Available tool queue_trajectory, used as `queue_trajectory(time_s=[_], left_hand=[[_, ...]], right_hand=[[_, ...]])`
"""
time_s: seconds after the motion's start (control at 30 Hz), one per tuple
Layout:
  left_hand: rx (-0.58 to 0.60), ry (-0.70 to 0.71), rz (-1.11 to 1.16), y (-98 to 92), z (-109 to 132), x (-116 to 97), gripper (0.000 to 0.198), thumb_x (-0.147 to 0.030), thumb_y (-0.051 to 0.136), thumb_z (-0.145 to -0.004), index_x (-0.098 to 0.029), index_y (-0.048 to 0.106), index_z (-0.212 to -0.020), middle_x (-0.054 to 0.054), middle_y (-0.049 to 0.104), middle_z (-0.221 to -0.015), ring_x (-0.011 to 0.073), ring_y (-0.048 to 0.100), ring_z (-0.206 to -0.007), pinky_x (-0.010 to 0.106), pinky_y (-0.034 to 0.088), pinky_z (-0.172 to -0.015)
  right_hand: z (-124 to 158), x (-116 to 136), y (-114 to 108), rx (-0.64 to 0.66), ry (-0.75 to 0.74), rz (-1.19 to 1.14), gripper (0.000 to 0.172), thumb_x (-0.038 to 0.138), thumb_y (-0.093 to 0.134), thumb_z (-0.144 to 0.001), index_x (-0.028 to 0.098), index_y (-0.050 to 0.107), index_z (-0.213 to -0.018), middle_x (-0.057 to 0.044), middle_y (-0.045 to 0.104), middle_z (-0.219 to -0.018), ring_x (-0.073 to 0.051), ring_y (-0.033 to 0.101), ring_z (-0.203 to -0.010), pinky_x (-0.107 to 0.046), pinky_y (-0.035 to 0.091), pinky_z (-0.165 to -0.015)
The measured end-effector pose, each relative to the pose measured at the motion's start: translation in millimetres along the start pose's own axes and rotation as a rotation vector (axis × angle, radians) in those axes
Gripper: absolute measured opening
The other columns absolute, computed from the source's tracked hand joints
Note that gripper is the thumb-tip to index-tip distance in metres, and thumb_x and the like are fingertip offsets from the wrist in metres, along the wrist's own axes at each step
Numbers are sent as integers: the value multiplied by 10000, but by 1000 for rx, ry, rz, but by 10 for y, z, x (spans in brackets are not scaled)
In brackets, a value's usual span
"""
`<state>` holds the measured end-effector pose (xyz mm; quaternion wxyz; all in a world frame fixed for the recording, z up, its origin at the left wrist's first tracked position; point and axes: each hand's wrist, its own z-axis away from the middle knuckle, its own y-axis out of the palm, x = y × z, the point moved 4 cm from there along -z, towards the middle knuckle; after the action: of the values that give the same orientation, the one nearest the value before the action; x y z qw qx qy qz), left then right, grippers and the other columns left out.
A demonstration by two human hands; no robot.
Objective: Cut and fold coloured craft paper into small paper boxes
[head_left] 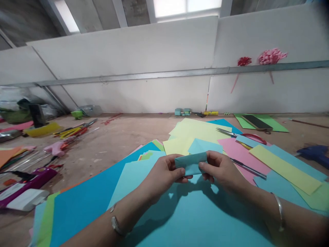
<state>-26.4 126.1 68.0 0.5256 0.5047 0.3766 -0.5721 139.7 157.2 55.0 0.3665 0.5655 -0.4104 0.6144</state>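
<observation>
A small folded piece of light blue paper (191,163) is held up between both hands. My left hand (168,171) pinches its left end, thumb in front and fingers behind. On the opposite end, my right hand (220,168) grips it the same way, with the fingertips partly hidden behind the paper. Below both hands lies a large light blue sheet (195,216), on which their shadows fall. Just beyond the folded piece rests a smaller light blue paper piece (205,145) on pale yellow sheets (177,146).
Red-handled scissors (253,137) and a dark pen-like tool (248,168) lie right among paper strips. A phone (257,122) rests on green paper at the back right. On the left are a pink glue gun (56,147) and a purple power strip (28,187); a blue glue gun (315,154) is far right.
</observation>
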Motion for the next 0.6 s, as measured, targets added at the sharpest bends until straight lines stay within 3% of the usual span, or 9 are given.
queue_trajectory(time_s=[0.17, 0.37, 0.6], left_hand=[[24, -48, -23, 0, -3, 18, 272, -191, 756, -671, -132, 669, -922, 42, 719, -772, 170, 705, -729, 260, 556, -676], [48, -123, -63, 9, -22, 84, 292, -367, 713, -756, -124, 701, -918, 72, 727, -839, 177, 702, -753, 278, 553, -683], [30, -107, -75, 16, -17, 76, 221, -294, 773, -674, -142, 712, -823, 50, 721, -755, 174, 689, -741, 278, 538, -689]], right_hand=[[12, 40, -1, -8, 17, 33, 129, 289, 631, -729, 184, 572, -775, 40, 564, -609, -104, 554, -522, -213, 393, -447], [25, 53, 17, -12, 9, 57, 114, 289, 615, -722, 190, 559, -735, 43, 543, -598, -106, 554, -530, -214, 412, -452], [7, -3, 20, 30, 13, 102, 237, 413, 610, -782, 178, 586, -763, 26, 536, -606, -102, 516, -525, -215, 392, -438]])
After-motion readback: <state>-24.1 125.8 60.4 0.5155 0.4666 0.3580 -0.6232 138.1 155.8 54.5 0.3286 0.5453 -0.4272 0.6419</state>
